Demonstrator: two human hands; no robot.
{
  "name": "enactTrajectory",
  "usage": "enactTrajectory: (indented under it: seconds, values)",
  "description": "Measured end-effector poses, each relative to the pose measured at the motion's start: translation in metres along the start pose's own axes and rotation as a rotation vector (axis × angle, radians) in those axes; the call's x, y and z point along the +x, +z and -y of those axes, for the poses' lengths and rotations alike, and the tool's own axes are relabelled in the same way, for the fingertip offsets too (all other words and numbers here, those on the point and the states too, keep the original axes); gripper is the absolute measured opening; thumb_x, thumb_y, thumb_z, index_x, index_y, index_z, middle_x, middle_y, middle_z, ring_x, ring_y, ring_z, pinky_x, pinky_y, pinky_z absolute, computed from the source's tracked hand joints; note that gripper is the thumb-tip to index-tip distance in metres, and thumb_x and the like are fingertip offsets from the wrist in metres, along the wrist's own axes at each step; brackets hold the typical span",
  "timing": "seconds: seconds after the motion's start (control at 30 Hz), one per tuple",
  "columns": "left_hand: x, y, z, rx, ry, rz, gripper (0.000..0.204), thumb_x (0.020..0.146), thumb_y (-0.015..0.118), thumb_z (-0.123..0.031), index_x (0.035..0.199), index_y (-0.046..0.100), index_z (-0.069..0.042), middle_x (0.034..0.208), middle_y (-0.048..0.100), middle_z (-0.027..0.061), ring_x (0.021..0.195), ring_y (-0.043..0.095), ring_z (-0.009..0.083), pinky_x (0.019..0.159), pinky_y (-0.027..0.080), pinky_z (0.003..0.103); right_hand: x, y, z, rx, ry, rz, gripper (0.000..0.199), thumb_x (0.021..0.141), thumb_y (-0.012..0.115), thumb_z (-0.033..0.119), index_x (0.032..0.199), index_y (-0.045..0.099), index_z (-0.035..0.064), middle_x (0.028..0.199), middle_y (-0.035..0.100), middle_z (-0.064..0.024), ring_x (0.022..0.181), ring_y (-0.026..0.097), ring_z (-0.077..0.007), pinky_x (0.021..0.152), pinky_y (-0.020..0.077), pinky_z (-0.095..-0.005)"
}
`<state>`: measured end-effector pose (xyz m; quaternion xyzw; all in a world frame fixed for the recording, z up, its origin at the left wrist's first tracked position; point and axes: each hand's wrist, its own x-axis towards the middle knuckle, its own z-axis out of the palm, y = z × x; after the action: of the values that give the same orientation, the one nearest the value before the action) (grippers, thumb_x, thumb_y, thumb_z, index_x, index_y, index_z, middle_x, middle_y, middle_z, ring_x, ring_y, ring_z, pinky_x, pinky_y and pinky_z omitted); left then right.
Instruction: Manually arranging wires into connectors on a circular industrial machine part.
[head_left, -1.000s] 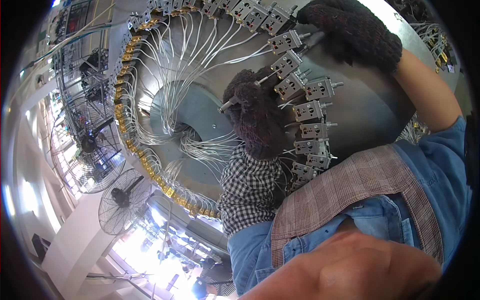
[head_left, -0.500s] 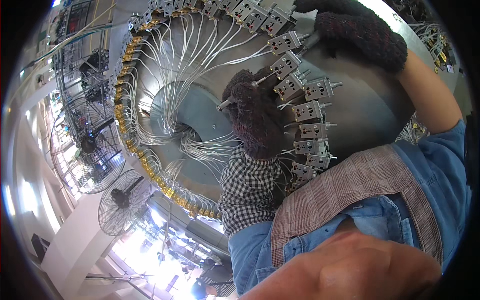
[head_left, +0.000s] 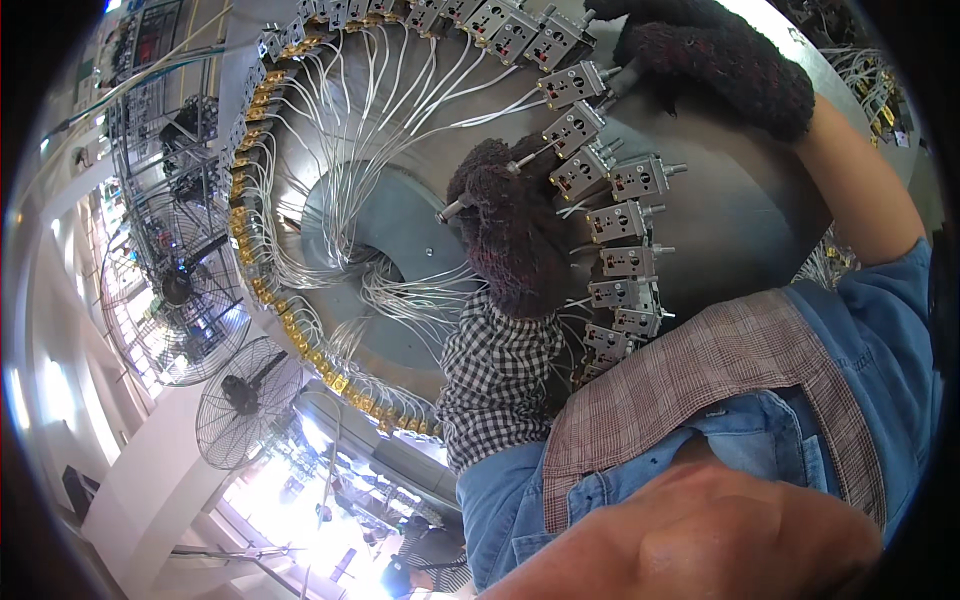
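A big round metal disc (head_left: 740, 210) carries a ring of grey metal fittings (head_left: 620, 220) and brass fittings (head_left: 262, 290), with white wires (head_left: 400, 110) running to its hub (head_left: 385, 225). My left hand (head_left: 510, 240), in a dark knitted glove with a checked sleeve, is closed on a thin metal tool (head_left: 450, 208) near the hub. My right hand (head_left: 720, 70), also gloved, reaches to the upper rim. Its fingers curl around the stem end of one grey fitting (head_left: 575, 82).
Two wire-caged floor fans (head_left: 240, 400) stand at the lower left beside a white pillar (head_left: 140, 480). A metal rack (head_left: 150, 150) fills the left side. More wired fittings (head_left: 870, 80) lie at the far right. My blue shirt and plaid strap (head_left: 700, 380) fill the lower right.
My right hand has shifted slightly up along the rim at the grey fitting. My left hand with the tool has barely moved.
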<state>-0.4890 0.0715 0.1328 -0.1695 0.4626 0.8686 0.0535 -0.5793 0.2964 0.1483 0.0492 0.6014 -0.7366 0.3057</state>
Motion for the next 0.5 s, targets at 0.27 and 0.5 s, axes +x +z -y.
enactTrajectory:
  seconds: [0.27,0.5]
  values:
    - [0.001,0.004,0.003,0.018,-0.001,-0.054,0.043,0.093,0.05,-0.038,0.118,0.041,-0.004,0.112,0.053,0.0177,0.098,0.059,0.0306,0.073,0.057,0.047,0.004,0.0,0.002,-0.118,0.071,-0.025,0.035,0.087,0.06,0.02,0.117,0.055,0.0017,0.086,0.064,-0.0074,0.064,0.059,-0.0119,0.055,0.0496,-0.0262]
    - [0.001,-0.004,-0.007,0.248,-0.099,0.012,0.041,0.091,0.053,-0.032,0.123,0.037,-0.012,0.121,0.049,0.0169,0.105,0.055,0.0302,0.072,0.057,0.046,0.004,0.013,0.017,-0.245,0.184,-0.172,0.028,0.089,0.057,0.03,0.102,0.065,0.0077,0.076,0.063,-0.0029,0.05,0.053,-0.0086,0.043,0.0424,-0.0226]
